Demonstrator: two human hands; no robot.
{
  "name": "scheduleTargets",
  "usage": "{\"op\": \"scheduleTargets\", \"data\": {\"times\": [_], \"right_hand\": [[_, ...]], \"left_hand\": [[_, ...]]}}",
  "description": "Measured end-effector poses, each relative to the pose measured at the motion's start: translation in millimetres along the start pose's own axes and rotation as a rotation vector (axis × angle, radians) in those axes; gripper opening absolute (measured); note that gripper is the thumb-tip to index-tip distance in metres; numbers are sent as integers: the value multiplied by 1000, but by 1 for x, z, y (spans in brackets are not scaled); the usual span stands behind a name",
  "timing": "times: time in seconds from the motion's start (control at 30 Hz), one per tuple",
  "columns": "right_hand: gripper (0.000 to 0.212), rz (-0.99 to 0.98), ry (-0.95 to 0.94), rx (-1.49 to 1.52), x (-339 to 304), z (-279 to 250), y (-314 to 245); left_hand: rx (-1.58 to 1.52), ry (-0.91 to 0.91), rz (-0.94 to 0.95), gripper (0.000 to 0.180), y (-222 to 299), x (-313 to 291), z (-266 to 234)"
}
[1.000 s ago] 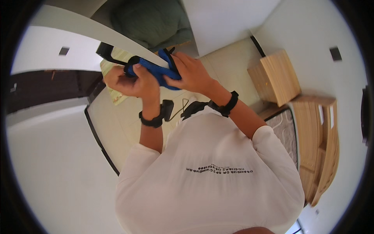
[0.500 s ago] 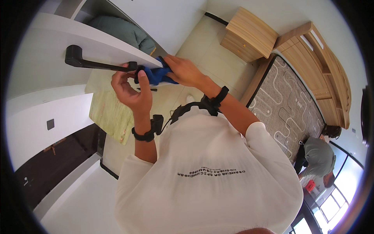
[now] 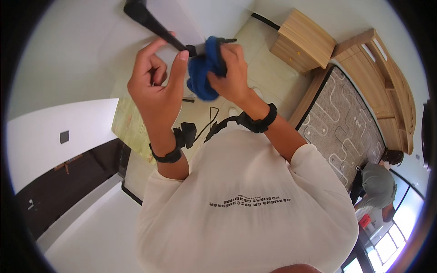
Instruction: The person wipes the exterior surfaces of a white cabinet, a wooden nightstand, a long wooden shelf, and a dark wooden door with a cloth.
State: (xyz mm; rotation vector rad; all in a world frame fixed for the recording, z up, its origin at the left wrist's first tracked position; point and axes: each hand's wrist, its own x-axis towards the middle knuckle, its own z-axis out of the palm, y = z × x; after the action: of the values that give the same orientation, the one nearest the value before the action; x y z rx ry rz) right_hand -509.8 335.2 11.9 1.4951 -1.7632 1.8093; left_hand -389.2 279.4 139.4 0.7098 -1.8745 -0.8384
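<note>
A long black handle (image 3: 157,28) stands out from a white cabinet door (image 3: 86,54) at the upper left. The thumb and index finger of my left hand (image 3: 157,88) lie on either side of its lower end, while the other fingers curl inward. My right hand (image 3: 233,75) is closed round a bunched blue cloth (image 3: 202,75), held beside the handle's end at the door's edge. A dark strip (image 3: 228,41) sticks out past my right fingers; what it belongs to I cannot tell. The cloth is slightly blurred.
A greenish marble-patterned surface (image 3: 132,125) lies below the door. A wooden nightstand (image 3: 302,41) and a bed with a patterned mattress (image 3: 339,129) stand at the right. Another person (image 3: 378,184) bends over near the window. A dark door (image 3: 73,182) is at the lower left.
The door and handle have swung up and away, hiding the grey-green bedding inside the cabinet. My right hand has shifted right and up with the cloth, now more bunched.
</note>
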Motion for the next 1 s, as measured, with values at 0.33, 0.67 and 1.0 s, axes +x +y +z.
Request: {"op": "scheduleTargets", "data": {"times": [0.33,0.67,1.0], "right_hand": [[49,97,-129,136,60,-10,-45],[47,143,-163,237,87,16,6],[37,192,-186,458,103,14,34]], "left_hand": [[-3,-109,37,32,-12,20,-2],[102,-33,-132,22,-14,58,16],[145,-55,-74,17,-33,77,13]]}}
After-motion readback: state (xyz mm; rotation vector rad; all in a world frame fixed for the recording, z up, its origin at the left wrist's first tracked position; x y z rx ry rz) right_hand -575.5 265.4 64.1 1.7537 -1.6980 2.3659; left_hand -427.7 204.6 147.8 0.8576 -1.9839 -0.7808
